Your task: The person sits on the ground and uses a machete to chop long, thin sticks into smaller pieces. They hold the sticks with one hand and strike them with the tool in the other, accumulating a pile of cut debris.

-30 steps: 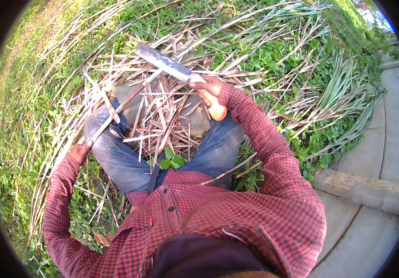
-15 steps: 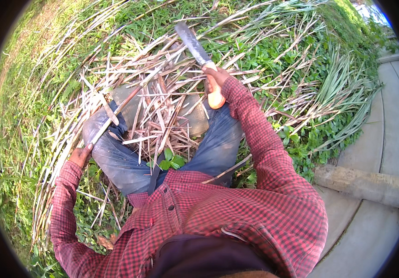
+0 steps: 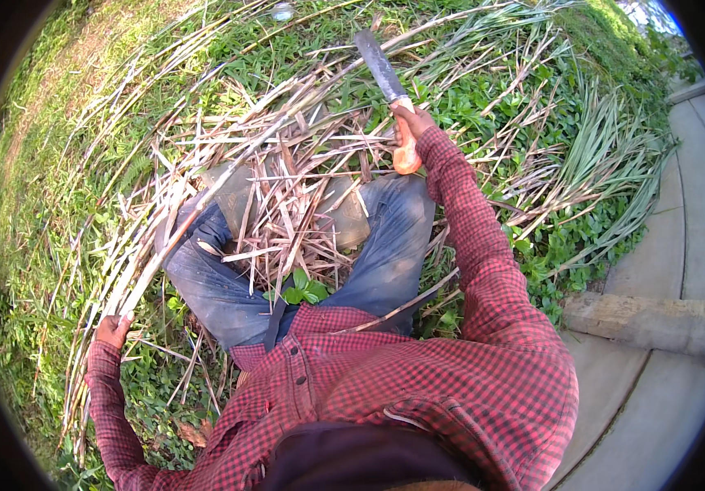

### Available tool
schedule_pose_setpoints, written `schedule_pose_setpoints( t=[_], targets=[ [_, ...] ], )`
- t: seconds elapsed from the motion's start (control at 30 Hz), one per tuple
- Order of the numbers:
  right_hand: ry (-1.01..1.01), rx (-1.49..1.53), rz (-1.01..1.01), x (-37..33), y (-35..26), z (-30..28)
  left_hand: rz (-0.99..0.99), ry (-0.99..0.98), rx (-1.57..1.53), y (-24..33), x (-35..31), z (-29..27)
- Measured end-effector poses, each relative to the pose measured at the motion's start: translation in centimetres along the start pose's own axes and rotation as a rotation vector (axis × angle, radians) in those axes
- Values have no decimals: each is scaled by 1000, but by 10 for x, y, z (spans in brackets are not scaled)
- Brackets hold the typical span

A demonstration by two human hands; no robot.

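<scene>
My right hand [image 3: 411, 124] is closed around the orange handle of a machete [image 3: 382, 67], whose dark, worn blade slants up and to the left. Low on the left, my left hand [image 3: 112, 330] grips the near end of a long, slender stalk [image 3: 166, 250]. That stalk runs over my left knee toward the far right, across other stalks. Between my legs, in dark blue trousers [image 3: 230, 299], lies a heap of reddish-brown split strips and peelings [image 3: 283, 209]. Parts of a flat brownish surface [image 3: 342, 214] show under the heap.
Long pale stalks [image 3: 111, 282] lie along the left side. Green-leaved stalks [image 3: 590, 159] are spread on the grass at the right. Farther right are a concrete slab [image 3: 643, 254] and a thick pale log or post [image 3: 651, 325]. A small clear object [image 3: 282, 11] sits in the far grass.
My left hand has moved down and left, still holding a stalk. My right hand has carried the machete to the right and slightly away. The loose strip by my left knee has dropped lower.
</scene>
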State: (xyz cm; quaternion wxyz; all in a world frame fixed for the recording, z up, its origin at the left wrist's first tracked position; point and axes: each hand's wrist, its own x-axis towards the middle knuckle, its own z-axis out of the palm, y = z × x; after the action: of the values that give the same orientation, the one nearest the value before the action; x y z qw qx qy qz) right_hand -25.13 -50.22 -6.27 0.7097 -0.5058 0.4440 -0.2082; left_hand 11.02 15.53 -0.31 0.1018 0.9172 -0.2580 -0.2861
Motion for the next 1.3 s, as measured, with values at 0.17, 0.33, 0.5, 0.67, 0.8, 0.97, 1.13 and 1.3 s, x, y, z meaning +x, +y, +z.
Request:
schedule_pose_setpoints(
  t=[0.17,0.33,0.5,0.67,0.8,0.97,1.13,1.3],
  targets=[
    [148,275,153,29,3,0,60,288,194,-23,-22,6],
    [-488,-57,209,-37,32,45,-22,293,425,6,-27,0],
    [-410,-85,104,-58,33,91,281,586,376,76,-20,9],
    [-383,-33,158,-53,39,97,439,721,236,166,20,49],
    [-373,-50,143,-59,40,97,556,722,272,243,61,74],
    [-362,-9,189,-68,27,97,408,756,361,266,69,77],
    [-289,9,143,-79,28,102,183,708,293,208,50,70],
    [-389,-115,56,-109,64,142,133,731,205,189,64,86]
  ],
)
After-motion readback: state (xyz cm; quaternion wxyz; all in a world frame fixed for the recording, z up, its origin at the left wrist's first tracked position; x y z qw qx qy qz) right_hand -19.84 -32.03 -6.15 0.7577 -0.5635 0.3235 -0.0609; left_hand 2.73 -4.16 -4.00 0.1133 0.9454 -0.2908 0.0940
